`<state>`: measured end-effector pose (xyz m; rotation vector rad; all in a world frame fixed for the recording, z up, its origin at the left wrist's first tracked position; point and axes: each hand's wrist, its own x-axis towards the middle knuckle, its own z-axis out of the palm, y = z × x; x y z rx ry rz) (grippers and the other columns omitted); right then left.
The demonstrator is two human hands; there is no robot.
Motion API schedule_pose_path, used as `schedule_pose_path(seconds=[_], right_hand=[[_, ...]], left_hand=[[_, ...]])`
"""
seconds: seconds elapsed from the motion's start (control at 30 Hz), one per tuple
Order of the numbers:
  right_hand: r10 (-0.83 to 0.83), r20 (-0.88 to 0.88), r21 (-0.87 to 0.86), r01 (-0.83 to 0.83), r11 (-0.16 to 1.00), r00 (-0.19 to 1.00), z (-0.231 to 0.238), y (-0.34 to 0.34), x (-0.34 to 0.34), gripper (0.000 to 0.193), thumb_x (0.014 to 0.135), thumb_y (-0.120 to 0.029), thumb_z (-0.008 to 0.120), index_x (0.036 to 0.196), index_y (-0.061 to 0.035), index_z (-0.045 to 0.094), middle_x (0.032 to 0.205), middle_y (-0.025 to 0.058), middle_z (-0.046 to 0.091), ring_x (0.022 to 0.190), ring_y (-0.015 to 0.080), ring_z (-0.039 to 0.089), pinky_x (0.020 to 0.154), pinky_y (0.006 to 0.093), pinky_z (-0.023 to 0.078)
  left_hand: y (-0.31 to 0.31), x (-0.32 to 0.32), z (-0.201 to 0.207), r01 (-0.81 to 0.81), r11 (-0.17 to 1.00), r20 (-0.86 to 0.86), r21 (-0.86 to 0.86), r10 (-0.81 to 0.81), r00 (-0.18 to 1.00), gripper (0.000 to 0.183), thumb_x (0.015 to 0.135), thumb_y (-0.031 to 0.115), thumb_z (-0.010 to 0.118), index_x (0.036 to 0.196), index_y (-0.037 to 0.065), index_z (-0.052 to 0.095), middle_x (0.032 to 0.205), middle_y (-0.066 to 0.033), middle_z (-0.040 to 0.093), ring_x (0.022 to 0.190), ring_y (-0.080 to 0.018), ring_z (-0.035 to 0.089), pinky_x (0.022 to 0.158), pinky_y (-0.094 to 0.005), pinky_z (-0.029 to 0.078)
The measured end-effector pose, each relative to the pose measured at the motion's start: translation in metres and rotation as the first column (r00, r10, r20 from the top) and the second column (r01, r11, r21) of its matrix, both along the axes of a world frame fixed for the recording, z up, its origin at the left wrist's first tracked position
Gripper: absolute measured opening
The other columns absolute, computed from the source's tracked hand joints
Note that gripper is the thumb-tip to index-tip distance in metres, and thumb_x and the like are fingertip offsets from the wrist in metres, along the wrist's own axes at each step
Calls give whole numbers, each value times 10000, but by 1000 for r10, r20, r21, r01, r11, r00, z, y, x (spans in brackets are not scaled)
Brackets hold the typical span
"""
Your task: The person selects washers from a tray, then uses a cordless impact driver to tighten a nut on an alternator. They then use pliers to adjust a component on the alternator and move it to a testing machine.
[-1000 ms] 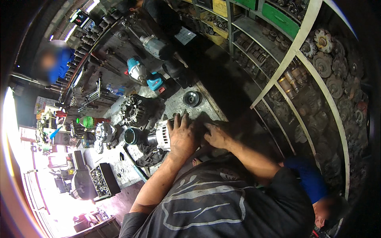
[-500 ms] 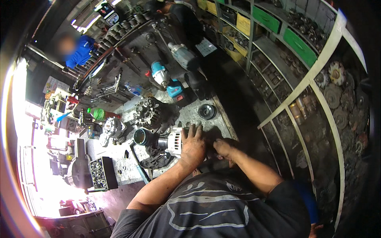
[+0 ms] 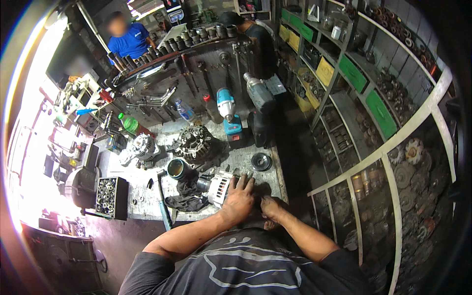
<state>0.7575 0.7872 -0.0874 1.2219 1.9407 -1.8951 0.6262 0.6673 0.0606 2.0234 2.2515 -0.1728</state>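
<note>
A silver alternator (image 3: pixel 217 190) lies on its side at the near edge of the workbench (image 3: pixel 144 211). My left hand (image 3: pixel 238 199) grips its right end, fingers laid over the slotted housing. Just right of it, my right hand (image 3: pixel 272 207) is closed near the bench edge; what its fingers hold is in dark shadow. Beside the alternator's left end are a crumpled black cloth (image 3: pixel 187 200) and a blue tub (image 3: pixel 177 168). A hammer (image 3: pixel 164 202) with a blue-green handle lies farther left. Beyond my hands is a round black pulley-like part (image 3: pixel 261 161).
Farther back stand a larger alternator (image 3: pixel 193 142), a smaller one (image 3: pixel 144 147) and a teal cordless impact wrench (image 3: pixel 227 108). A black box of nuts (image 3: pixel 112 196) sits left. Shelves of parts (image 3: pixel 359 128) line the right. A person in blue (image 3: pixel 129 39) is beyond the bench.
The whole view has turned and shifted, so the bench appears lower and straighter. Both hands keep nearly the same places at the alternator.
</note>
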Motion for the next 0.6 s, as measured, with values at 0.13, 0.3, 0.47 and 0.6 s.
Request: schedule_pose_path(seconds=[0.13,0.3,0.47,0.6], right_hand=[[442,165,620,-441,649,882,67,62,-4,371,1008,-341,717,1098,16,767,1067,253,779,1000,328,770,875,445,592],[101,-558,634,344,693,824,157,160,-77,957,846,-347,902,1562,55,409,1428,296,635,1310,389,643,1113,443,511],[254,-506,694,214,688,824,156,202,-175,638,919,-468,828,1256,56,691,1249,263,729,1161,387,707,1007,446,544],[187,-813,509,516,689,551,133,208,-207,592,923,-464,828,1245,17,704,1199,223,748,1148,367,706,990,447,546]], left_hand=[[-3,-1,10,-6,994,19,109,4,1000,649,908,231,668,1538,111,565,1684,-221,372,1559,-466,318,1260,-682,232],[-43,-4,16,-258,899,344,353,132,930,1025,786,318,880,1656,122,374,1689,-226,345,1563,-480,304,1271,-662,216],[-130,21,4,-664,562,473,493,467,747,975,685,211,970,1529,77,501,1616,-226,437,1533,-475,350,1258,-604,293],[-182,49,-12,-811,373,528,451,622,579,841,755,96,900,1506,52,525,1576,-231,482,1480,-451,441,1223,-523,380]])
